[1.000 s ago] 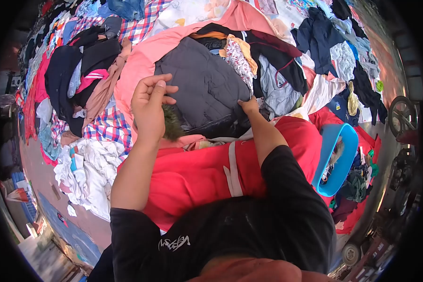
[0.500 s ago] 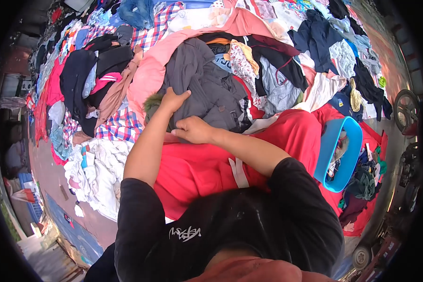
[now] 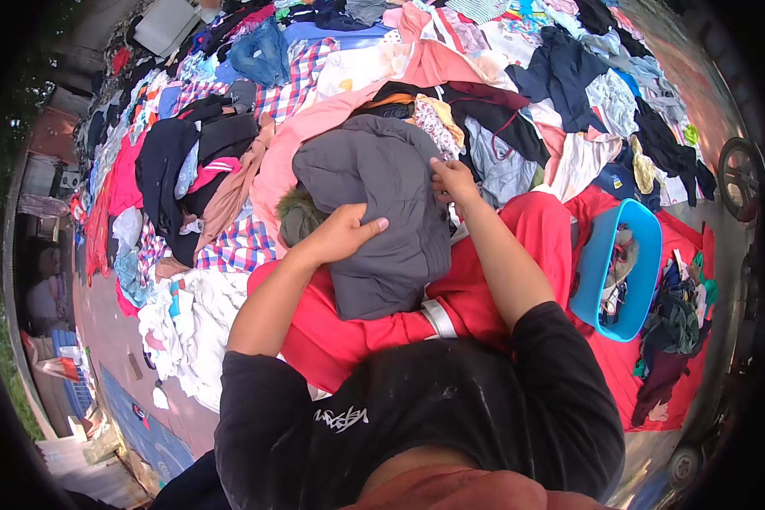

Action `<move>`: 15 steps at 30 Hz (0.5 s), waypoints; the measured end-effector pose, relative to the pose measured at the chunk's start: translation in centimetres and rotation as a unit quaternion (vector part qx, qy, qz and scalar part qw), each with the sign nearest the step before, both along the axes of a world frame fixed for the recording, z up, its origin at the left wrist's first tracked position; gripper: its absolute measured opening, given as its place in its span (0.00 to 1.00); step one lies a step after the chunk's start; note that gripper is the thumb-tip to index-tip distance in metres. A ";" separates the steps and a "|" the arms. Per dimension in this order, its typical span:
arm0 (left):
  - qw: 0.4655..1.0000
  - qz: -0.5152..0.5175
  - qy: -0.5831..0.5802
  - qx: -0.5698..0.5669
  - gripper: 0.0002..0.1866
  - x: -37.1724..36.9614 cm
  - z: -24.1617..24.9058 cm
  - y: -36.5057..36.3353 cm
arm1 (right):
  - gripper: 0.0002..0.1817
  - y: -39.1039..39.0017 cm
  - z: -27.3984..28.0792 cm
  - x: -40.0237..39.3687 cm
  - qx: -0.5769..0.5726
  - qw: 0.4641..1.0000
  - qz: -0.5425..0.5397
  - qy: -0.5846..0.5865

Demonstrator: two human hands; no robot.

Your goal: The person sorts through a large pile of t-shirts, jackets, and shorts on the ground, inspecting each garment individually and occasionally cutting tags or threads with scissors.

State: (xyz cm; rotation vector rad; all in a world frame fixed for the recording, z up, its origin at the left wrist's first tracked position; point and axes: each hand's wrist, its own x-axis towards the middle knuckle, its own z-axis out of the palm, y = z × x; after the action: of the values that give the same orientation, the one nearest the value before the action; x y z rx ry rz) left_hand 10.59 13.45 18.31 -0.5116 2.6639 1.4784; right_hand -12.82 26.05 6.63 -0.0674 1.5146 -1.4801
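A dark grey jacket lies over my lap, spread out and partly folded, with a strip of greenish-brown fur at its left side. My left hand is closed on the jacket near its left middle, thumb pointing right, the other fingertips hard to see. At the jacket's right edge, my right hand pinches the cloth between thumb and fingers. Red cloth covers my legs beneath the jacket.
Heaps of mixed clothes surround me. To the left are white clothes and a dark garment pile; a pink cloth curves in front. A blue basket with small items stands at my right. A wheel is at the far right.
The grey jacket has been drawn toward me and spread over my lap. My right hand has moved right and up to its edge; my left hand has shifted down and right.
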 end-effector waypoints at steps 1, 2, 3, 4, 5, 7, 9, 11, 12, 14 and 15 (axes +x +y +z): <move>0.998 -0.067 -0.014 0.012 0.23 1.1 2.5 2.1 | 0.29 0.7 0.0 -0.9 -0.009 0.997 -0.069 -0.018; 0.986 -0.167 -0.021 -0.001 0.24 2.1 5.3 4.3 | 0.30 1.0 -0.5 -1.2 -0.074 0.993 -0.026 -0.092; 0.964 -0.264 -0.027 -0.015 0.25 2.5 7.7 6.0 | 0.31 0.9 -1.2 -1.6 -0.140 0.977 0.020 -0.162; 0.947 -0.322 -0.010 -0.012 0.24 2.8 9.5 7.4 | 0.31 1.0 -1.7 -1.3 -0.200 0.949 0.068 -0.233; 0.926 -0.376 0.009 -0.011 0.22 2.9 10.8 8.6 | 0.31 1.3 -0.9 -0.6 -0.222 0.938 0.076 -0.255; 0.927 -0.371 0.049 0.025 0.19 3.5 11.9 9.6 | 0.30 2.0 2.8 0.9 -0.269 0.912 0.090 -0.295; 0.932 -0.340 0.122 0.034 0.16 4.3 12.2 10.1 | 0.25 2.6 6.6 0.8 -0.324 0.910 0.101 -0.238; 0.944 -0.324 0.056 -0.015 0.09 5.2 13.9 8.2 | 0.24 3.0 9.9 -0.5 -0.386 0.904 0.080 -0.163; 0.949 -0.305 0.042 -0.065 0.09 5.7 15.1 6.9 | 0.23 3.2 12.7 -1.4 -0.430 0.890 0.048 -0.141; 0.968 -0.202 0.103 -0.106 0.09 6.4 18.0 5.9 | 0.22 3.5 18.9 -3.5 -0.517 0.853 0.008 -0.076; 0.973 -0.115 0.176 -0.095 0.10 6.7 19.4 5.8 | 0.22 3.6 21.7 -4.8 -0.559 0.829 0.001 -0.033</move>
State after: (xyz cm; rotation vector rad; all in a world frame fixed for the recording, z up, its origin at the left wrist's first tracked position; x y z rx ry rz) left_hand 17.27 19.21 37.75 0.0648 3.0219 1.3651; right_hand -17.63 29.64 28.36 -0.6973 0.4034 -2.1476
